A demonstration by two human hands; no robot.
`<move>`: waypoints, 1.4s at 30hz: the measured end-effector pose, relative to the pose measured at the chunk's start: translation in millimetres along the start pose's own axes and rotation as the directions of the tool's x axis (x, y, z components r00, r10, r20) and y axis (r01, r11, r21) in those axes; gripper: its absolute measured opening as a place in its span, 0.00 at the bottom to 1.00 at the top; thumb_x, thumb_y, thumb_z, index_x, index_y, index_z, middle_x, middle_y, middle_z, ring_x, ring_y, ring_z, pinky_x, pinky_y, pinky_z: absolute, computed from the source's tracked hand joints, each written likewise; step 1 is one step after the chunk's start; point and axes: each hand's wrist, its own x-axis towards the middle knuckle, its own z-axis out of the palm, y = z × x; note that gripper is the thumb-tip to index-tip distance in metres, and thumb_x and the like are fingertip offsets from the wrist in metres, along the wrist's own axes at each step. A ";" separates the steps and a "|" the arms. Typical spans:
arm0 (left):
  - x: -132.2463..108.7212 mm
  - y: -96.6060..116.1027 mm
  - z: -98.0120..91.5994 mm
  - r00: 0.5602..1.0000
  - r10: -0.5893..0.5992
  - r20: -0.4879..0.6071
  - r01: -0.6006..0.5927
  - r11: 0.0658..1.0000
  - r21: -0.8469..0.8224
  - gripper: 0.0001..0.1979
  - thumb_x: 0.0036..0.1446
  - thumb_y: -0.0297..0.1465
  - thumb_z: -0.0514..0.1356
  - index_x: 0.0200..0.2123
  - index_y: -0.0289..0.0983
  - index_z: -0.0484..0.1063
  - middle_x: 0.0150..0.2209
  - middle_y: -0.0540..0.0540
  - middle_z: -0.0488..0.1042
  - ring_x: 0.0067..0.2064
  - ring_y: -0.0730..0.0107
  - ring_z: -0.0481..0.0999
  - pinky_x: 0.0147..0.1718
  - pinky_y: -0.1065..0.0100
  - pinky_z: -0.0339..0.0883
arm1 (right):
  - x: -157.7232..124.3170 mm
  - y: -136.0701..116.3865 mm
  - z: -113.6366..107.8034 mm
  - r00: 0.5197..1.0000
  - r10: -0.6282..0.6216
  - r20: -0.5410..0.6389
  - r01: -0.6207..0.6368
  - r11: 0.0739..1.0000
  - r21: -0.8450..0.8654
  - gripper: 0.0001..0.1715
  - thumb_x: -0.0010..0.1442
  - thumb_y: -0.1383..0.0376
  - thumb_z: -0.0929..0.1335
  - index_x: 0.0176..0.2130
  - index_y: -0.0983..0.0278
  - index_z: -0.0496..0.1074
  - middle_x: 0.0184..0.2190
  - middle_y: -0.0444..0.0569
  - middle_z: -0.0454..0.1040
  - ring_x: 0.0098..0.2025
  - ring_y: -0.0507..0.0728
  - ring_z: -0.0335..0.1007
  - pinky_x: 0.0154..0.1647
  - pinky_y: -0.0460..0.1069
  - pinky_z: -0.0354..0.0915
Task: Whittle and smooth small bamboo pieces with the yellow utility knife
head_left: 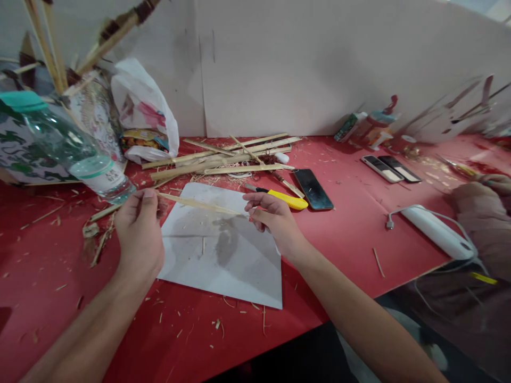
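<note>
My left hand (pixel 139 234) is closed, pinching the left end of a thin bamboo strip (pixel 199 204). My right hand (pixel 271 221) is closed on the strip's right end, with something small and red showing between its fingers that I cannot make out. The strip is held level just above a grey sheet (pixel 223 255) lying on the red table (pixel 343 234). A yellow utility knife (pixel 285 199) lies just beyond my right hand, and a pile of bamboo sticks (pixel 227 157) lies further back.
A clear bottle (pixel 75 151) lies at the left beside patterned paper and a plastic bag (pixel 139 106). A black phone (pixel 313 190), two more phones (pixel 389 168) and a white power strip (pixel 437 232) lie to the right. Another person's hand (pixel 481 194) rests at the right edge. Bamboo shavings litter the table.
</note>
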 end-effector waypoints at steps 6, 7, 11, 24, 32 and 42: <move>0.4 -1.1 -3.6 0.999 -0.016 0.043 0.016 1.000 -0.004 0.07 0.59 0.34 0.65 0.29 0.41 0.72 0.28 0.52 0.66 0.30 0.73 0.64 0.33 0.66 0.62 | 1.4 5.2 1.6 0.998 0.027 0.048 -0.023 0.997 -0.068 0.17 0.54 0.63 0.73 0.45 0.63 0.75 0.33 0.42 0.68 0.23 0.46 0.53 0.21 0.46 0.50; 0.5 -1.5 -4.0 0.999 -0.015 0.047 0.015 1.000 -0.006 0.07 0.59 0.33 0.65 0.29 0.41 0.72 0.28 0.52 0.66 0.30 0.73 0.65 0.33 0.66 0.62 | 1.8 6.2 1.7 0.998 0.027 0.059 -0.022 0.996 -0.083 0.18 0.54 0.63 0.73 0.45 0.63 0.75 0.33 0.43 0.69 0.23 0.46 0.54 0.21 0.46 0.50; 0.7 -2.6 -3.2 0.999 -0.012 0.040 0.012 1.000 -0.003 0.06 0.58 0.34 0.65 0.31 0.39 0.73 0.28 0.52 0.66 0.29 0.75 0.65 0.31 0.69 0.61 | 2.6 8.2 1.9 0.996 0.018 0.087 -0.005 0.990 -0.141 0.18 0.54 0.63 0.73 0.46 0.64 0.75 0.33 0.44 0.70 0.24 0.47 0.56 0.22 0.46 0.52; -1.5 -4.5 -1.4 0.997 -0.037 0.064 0.037 0.999 0.012 0.07 0.58 0.34 0.65 0.31 0.38 0.73 0.27 0.53 0.67 0.29 0.77 0.67 0.30 0.73 0.63 | 0.3 8.0 3.4 0.982 0.032 0.189 0.030 0.949 -0.314 0.21 0.54 0.65 0.71 0.49 0.64 0.72 0.36 0.47 0.74 0.25 0.47 0.61 0.26 0.46 0.58; -8.5 0.7 3.0 0.963 -0.187 0.193 0.200 0.979 -0.048 0.14 0.57 0.42 0.65 0.30 0.37 0.73 0.30 0.50 0.70 0.30 0.74 0.68 0.31 0.71 0.63 | -0.9 6.9 6.6 0.978 0.015 0.210 0.038 0.970 -0.242 0.16 0.53 0.65 0.73 0.43 0.64 0.76 0.28 0.42 0.70 0.28 0.50 0.65 0.27 0.46 0.59; -28.9 -4.2 6.9 0.778 -0.341 0.528 0.238 0.937 0.254 0.15 0.53 0.40 0.69 0.40 0.37 0.77 0.36 0.47 0.77 0.36 0.70 0.74 0.37 0.69 0.66 | -0.9 7.1 5.7 0.984 -0.023 0.176 0.055 0.982 -0.182 0.19 0.52 0.64 0.75 0.45 0.64 0.75 0.28 0.42 0.72 0.28 0.50 0.67 0.28 0.46 0.60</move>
